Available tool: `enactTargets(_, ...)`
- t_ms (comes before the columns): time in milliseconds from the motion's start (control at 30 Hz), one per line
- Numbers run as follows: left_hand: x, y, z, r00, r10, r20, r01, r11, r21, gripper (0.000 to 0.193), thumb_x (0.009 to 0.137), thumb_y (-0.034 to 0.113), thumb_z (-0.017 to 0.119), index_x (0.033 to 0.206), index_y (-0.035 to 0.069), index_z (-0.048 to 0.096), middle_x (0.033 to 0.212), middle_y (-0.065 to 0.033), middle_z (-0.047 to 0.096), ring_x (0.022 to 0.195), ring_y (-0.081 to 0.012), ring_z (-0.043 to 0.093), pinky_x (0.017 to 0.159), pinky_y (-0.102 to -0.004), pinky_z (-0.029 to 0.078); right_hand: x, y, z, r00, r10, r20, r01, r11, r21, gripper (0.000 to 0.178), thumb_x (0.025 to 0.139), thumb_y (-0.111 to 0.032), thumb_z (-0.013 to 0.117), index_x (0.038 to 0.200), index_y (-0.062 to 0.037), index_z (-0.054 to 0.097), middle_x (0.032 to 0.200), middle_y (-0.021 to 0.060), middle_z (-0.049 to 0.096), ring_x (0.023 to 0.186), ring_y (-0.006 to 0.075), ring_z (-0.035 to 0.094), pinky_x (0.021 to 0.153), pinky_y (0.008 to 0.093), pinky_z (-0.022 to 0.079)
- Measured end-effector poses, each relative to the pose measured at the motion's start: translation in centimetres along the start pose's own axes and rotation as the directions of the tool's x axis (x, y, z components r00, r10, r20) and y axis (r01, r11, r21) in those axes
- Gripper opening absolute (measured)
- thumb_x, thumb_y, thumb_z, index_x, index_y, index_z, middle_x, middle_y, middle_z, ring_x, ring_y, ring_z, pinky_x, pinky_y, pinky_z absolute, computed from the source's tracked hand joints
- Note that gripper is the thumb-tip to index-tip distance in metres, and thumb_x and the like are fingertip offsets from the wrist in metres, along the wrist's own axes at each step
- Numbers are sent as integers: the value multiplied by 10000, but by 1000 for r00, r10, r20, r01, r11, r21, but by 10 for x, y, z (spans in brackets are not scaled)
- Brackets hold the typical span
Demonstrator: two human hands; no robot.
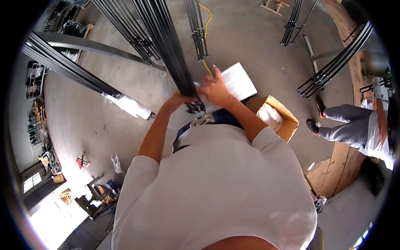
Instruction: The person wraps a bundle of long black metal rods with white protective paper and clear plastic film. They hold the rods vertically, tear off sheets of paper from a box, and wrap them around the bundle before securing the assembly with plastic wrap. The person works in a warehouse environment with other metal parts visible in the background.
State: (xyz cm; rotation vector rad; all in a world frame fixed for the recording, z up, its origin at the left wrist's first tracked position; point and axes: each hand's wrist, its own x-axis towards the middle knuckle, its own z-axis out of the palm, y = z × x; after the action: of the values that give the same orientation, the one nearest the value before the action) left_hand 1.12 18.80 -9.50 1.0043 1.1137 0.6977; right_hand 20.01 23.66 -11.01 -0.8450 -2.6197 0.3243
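While our left hand (pixel 182 99) clasped the rod bundle (pixel 163 46) near its end — long axis running away leftward — our right hand (pixel 217 90) sat just beside, grip indeterminable.

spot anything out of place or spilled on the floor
A crumpled piece of clear plastic lies loose on the floor at left, away from the black rods in the left hand, so it may be dropped wrapping. A yellow cord curves beyond the rods, perhaps a trip risk. No spill stands out.

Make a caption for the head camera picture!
Left hand on a bundle of black rods, right hand close beside it.
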Motion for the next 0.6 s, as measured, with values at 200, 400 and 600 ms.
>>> enactTargets(200, -8, -2, 7, 988, 59, -143, -58, 998, 16, 197, 683, 71, 680, 860, 36, 600, 788, 1, 579, 736, -88, 534, 666, -228, 411, 8, -3, 5, 988, -132, -83, 125, 989, -81, 95, 604, -91, 593, 677, -146, 619, 762, -20, 541, 937, 163, 490, 995, 638, 78)
enactTargets(400, -13, -7, 2, 968, 23, -251, -20, 1000, 14, 204, 675, 60, 688, 859, 36, 604, 807, 0, 591, 760, -85, 541, 695, -225, 415, 0, -24, 5, 934, 2, -356, 18, 999, 52, 128, 660, -77, 572, 780, -108, 600, 894, 38, 538, 1027, 209, 464, 976, 590, 170)
enactTargets(600, -12, -23, -8, 957, -37, -289, 53, 998, 47, 199, 658, 57, 701, 833, 44, 607, 757, 2, 590, 748, -86, 545, 692, -224, 417, -34, -47, -6, 702, 348, 622, -652, 666, 363, 330, 771, -232, 582, 985, 10, 511, 1056, 209, 495, 990, 368, 490, 820, 418, 400)
